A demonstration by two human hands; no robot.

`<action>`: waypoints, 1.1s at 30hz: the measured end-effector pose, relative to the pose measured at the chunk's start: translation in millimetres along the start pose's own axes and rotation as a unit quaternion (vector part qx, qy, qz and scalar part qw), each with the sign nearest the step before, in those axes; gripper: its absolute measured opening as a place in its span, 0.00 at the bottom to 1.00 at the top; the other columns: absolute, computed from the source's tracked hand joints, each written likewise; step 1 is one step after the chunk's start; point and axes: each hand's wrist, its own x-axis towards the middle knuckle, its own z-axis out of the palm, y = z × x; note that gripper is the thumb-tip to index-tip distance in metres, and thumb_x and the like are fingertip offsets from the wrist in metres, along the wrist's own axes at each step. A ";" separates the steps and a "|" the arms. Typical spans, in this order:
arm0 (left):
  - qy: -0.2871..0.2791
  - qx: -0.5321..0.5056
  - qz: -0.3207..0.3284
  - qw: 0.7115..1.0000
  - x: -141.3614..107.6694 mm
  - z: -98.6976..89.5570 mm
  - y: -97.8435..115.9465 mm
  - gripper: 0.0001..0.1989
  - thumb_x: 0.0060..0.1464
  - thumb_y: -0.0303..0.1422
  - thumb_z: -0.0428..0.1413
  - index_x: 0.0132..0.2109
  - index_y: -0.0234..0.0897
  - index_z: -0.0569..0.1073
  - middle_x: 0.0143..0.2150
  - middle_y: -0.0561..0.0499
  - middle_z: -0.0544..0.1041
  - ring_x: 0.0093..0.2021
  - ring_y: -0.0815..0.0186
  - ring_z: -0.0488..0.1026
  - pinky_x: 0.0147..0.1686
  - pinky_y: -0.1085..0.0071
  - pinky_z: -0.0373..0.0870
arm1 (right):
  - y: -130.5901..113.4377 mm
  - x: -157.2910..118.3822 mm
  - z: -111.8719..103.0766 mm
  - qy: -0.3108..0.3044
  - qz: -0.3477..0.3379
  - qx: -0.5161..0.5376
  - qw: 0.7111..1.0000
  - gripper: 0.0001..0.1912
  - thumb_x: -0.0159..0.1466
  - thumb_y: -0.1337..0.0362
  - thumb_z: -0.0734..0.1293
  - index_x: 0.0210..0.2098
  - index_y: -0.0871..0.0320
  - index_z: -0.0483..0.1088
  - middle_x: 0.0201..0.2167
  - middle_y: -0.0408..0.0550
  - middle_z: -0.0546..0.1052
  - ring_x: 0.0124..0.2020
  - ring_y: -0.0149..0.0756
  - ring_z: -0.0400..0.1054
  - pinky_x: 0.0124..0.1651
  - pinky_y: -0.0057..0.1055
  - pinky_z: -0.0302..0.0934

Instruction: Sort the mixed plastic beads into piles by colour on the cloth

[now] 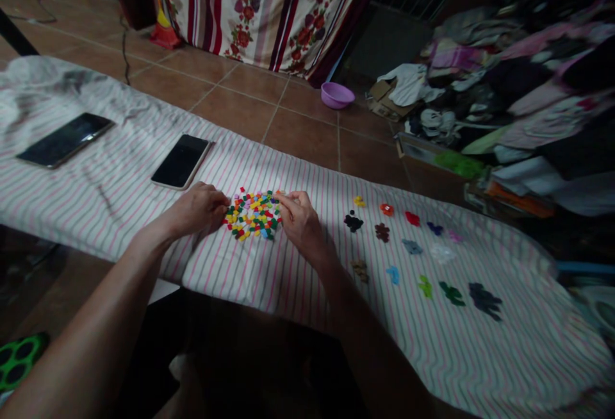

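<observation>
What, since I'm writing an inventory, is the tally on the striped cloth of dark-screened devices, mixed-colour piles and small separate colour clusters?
Dark-screened devices: 2
Mixed-colour pile: 1
Separate colour clusters: 14
Total: 17

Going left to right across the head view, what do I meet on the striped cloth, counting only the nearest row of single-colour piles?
Flat black-screened device, smartphone, left hand, mixed colourful heap, right hand, tan pile, light blue pile, lime green pile, dark green pile, dark gray pile.
</observation>
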 end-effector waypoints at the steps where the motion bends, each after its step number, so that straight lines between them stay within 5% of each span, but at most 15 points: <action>1: -0.003 -0.002 -0.003 1.000 0.1 -0.5 0.4 0.12 0.57 0.35 0.51 0.39 0.41 0.79 0.36 0.50 0.81 0.39 0.62 0.75 0.45 0.65 0.68 | -1.0 0.1 0.6 -0.004 -0.003 -0.002 1.000 0.19 0.67 0.68 0.57 0.50 0.54 0.76 0.43 0.53 0.69 0.46 0.40 0.70 0.51 0.36 0.68; 14: -0.044 0.009 -0.030 0.999 1.5 -4.4 5.3 0.14 0.58 0.36 0.49 0.41 0.37 0.79 0.38 0.46 0.81 0.42 0.60 0.74 0.48 0.63 0.67 | -1.7 2.5 3.4 -0.024 0.004 -0.019 1.000 0.13 0.67 0.64 0.62 0.46 0.54 0.76 0.42 0.51 0.69 0.45 0.40 0.71 0.50 0.37 0.68; 33: -0.036 0.006 -0.015 0.999 0.8 -5.0 5.4 0.15 0.58 0.36 0.48 0.40 0.37 0.79 0.37 0.46 0.81 0.41 0.61 0.75 0.47 0.63 0.67 | 1.2 6.1 6.4 0.028 -0.012 0.079 0.996 0.07 0.60 0.69 0.63 0.35 0.56 0.72 0.39 0.49 0.72 0.41 0.37 0.70 0.46 0.34 0.67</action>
